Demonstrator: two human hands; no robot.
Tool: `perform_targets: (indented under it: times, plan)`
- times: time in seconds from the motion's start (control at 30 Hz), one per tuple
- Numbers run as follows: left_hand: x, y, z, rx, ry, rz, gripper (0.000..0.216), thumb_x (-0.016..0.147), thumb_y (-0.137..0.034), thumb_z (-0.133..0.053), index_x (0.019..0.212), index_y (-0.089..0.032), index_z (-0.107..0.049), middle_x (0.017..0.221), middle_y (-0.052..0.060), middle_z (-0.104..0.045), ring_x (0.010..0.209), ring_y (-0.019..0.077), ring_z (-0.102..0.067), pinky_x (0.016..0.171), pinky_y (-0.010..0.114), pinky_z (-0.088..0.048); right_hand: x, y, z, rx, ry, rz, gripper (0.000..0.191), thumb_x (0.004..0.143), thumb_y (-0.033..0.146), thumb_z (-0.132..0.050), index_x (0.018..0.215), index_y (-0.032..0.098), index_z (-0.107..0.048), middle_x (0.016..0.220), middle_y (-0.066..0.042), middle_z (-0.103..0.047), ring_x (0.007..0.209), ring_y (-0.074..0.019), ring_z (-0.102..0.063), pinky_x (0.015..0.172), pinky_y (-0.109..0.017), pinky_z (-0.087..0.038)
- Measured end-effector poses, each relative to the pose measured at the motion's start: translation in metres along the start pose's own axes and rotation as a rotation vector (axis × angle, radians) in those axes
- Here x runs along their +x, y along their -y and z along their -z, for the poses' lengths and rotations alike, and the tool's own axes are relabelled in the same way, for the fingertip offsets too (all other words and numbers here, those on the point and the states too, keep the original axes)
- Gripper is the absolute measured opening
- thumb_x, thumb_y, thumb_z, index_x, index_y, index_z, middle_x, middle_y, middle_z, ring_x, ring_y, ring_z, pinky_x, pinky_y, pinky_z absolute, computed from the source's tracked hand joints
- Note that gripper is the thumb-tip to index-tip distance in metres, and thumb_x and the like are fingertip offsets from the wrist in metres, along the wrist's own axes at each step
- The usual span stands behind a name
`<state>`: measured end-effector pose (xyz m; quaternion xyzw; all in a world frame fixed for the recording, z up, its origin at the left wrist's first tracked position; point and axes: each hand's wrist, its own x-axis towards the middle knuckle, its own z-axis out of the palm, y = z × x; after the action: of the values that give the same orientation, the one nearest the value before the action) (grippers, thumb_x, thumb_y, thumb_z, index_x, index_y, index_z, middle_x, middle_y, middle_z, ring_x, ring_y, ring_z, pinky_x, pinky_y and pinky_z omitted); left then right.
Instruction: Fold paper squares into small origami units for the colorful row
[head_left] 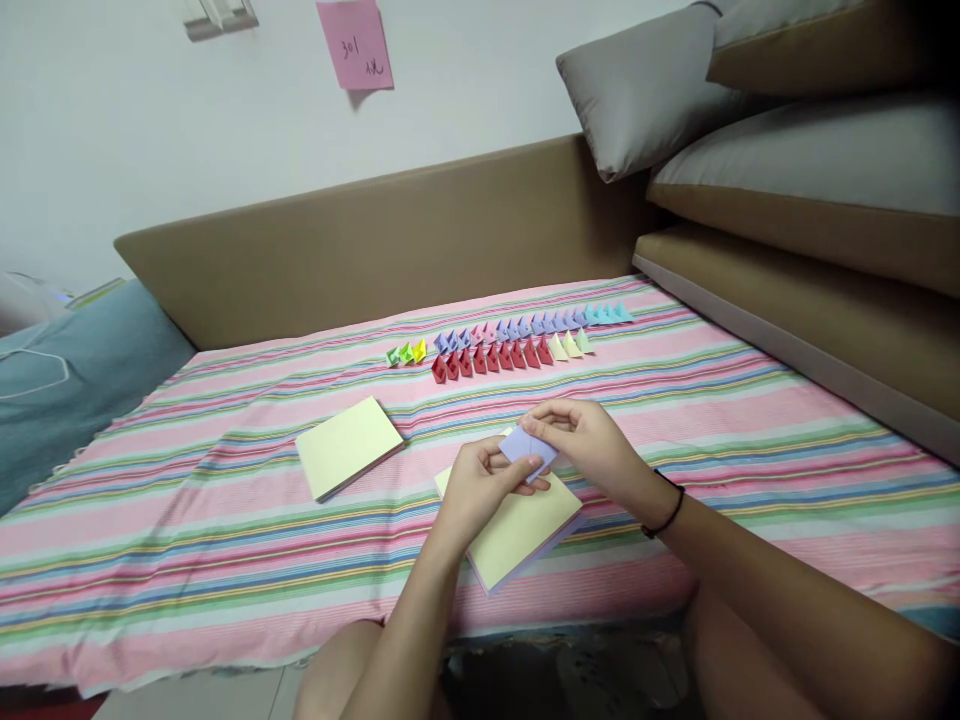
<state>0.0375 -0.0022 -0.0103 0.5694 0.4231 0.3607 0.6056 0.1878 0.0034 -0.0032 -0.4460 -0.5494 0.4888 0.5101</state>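
Between both hands, slightly below frame centre, a small lavender paper piece point(527, 452) is held above a paper stack. Left hand point(484, 490): grip closed on the lower left edge of the lavender paper piece, thumb on top. Right hand point(592, 445): grip closed on the upper right edge of the same piece, fingertips pinched; a black wristband point(670, 508) circles its wrist. Directly beneath the hands lies a pale yellow paper stack point(517, 535), with pink and lavender sheets showing at its lower edge. At 9 o'clock from it, apart, lies a second pale yellow paper stack point(349, 446). At 12 o'clock, well apart, two rows of folded paper pieces point(510, 342) run green, yellow, lavender, red, cream and teal. All rest on a striped bedsheet point(187, 520). Grey cushions point(750, 120) stand at 2 o'clock.
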Motion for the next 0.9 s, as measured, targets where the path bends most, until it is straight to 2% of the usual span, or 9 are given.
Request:
perform_targets:
  times: [0.1, 0.23, 0.37, 0.47, 0.6, 0.77, 0.9]
  plan:
    - [0.0, 0.002, -0.001, 0.073, -0.062, -0.037, 0.032, 0.066, -0.04, -0.073, 0.078, -0.011, -0.067, 0.064, 0.007, -0.07, 0.062, 0.0188, -0.068, 0.058, 0.025, -0.053, -0.002, 0.0, -0.002, -0.034, 0.065, 0.024, 0.023, 0.072, 0.04, -0.066, 0.073, 0.017, -0.066, 0.072, -0.004, -0.067, 0.069, -0.0179, -0.061, 0.064, -0.029, -0.047]
    - [0.001, 0.004, 0.0, 0.068, -0.057, -0.032, 0.029, 0.066, -0.041, -0.072, 0.074, -0.013, -0.067, 0.062, 0.003, -0.069, 0.061, 0.0192, -0.068, 0.058, 0.026, -0.055, -0.003, 0.0, 0.001, -0.016, 0.141, -0.003, 0.019, 0.07, 0.032, -0.069, 0.08, 0.016, -0.066, 0.076, -0.004, -0.068, 0.071, -0.0181, -0.063, 0.065, -0.028, -0.049]
    - [0.001, 0.003, 0.0, 0.02, 0.053, -0.003, 0.033, 0.069, -0.045, -0.07, 0.077, -0.013, -0.068, 0.068, 0.005, -0.07, 0.064, 0.0199, -0.069, 0.06, 0.027, -0.055, -0.002, -0.001, 0.007, -0.052, 0.153, -0.019, 0.013, 0.068, 0.026, -0.07, 0.074, 0.015, -0.065, 0.069, -0.002, -0.066, 0.063, -0.0154, -0.061, 0.058, -0.026, -0.047]
    - [0.0, 0.001, 0.001, -0.043, 0.151, 0.028, 0.038, 0.074, -0.048, -0.065, 0.081, -0.011, -0.067, 0.074, 0.009, -0.071, 0.069, 0.021, -0.07, 0.062, 0.026, -0.055, 0.0, -0.003, 0.012, -0.05, 0.159, -0.026, 0.013, 0.068, 0.027, -0.069, 0.072, 0.016, -0.064, 0.067, -0.001, -0.064, 0.061, -0.0144, -0.06, 0.056, -0.026, -0.046]
    - [-0.001, 0.001, 0.003, -0.081, 0.184, 0.045, 0.043, 0.076, -0.052, -0.06, 0.08, -0.009, -0.066, 0.074, 0.012, -0.071, 0.068, 0.022, -0.07, 0.058, 0.024, -0.054, 0.002, -0.004, 0.015, -0.046, 0.189, -0.045, 0.018, 0.073, 0.032, -0.063, 0.069, 0.015, -0.065, 0.066, -0.002, -0.063, 0.061, -0.0136, -0.057, 0.057, -0.026, -0.044]
    - [-0.001, 0.002, 0.004, -0.079, 0.17, 0.056, 0.043, 0.078, -0.05, -0.059, 0.085, -0.008, -0.064, 0.076, 0.013, -0.071, 0.064, 0.0203, -0.07, 0.059, 0.024, -0.054, 0.003, -0.002, 0.014, -0.036, 0.155, -0.072, 0.019, 0.072, 0.032, -0.063, 0.065, 0.014, -0.064, 0.061, 0.0, -0.059, 0.057, -0.0128, -0.053, 0.053, -0.026, -0.04]
    - [-0.002, 0.001, 0.003, -0.033, 0.075, 0.05, 0.04, 0.068, -0.038, -0.073, 0.091, -0.009, -0.062, 0.072, 0.009, -0.07, 0.069, 0.0207, -0.071, 0.063, 0.023, -0.054, 0.004, -0.004, 0.015, -0.089, 0.064, 0.0, 0.021, 0.071, 0.035, -0.065, 0.068, 0.014, -0.067, 0.064, -0.002, -0.062, 0.061, -0.0137, -0.054, 0.056, -0.026, -0.041]
